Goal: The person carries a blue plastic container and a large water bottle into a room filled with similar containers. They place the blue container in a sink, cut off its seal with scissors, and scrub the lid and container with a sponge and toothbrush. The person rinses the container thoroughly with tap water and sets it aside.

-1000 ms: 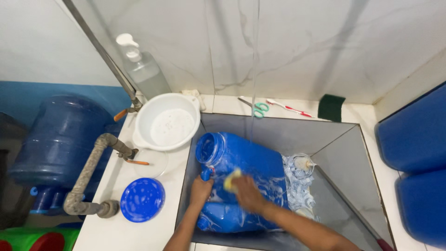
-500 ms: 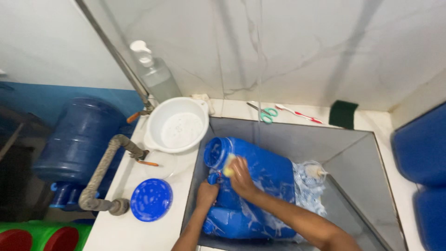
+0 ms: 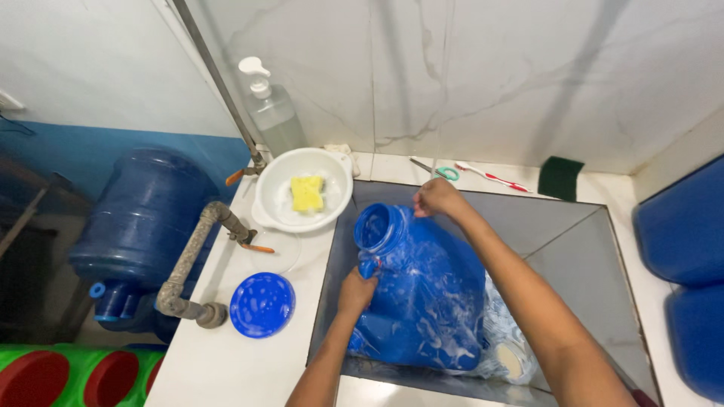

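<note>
While our left hand [image 3: 356,290] clenches the small handle near the neck of the blue jug [image 3: 422,290], the jug lies on its side in the sink [image 3: 558,226], streaked with suds, mouth toward the white bowl [image 3: 332,167]. Our right hand [image 3: 436,197] rests at the jug's upper shoulder beside the mouth; we cannot tell whether it grips or only presses. We judge slipping the chief risk: soapy plastic and a one-handed hold could let the jug roll or twist out of the left grip and knock the clear plastic items [image 3: 504,339] beside it. Relative to that grip, the jug's body extends right and toward us. The sponge [image 3: 306,193] sits in the bowl, apart from both hands.
</note>
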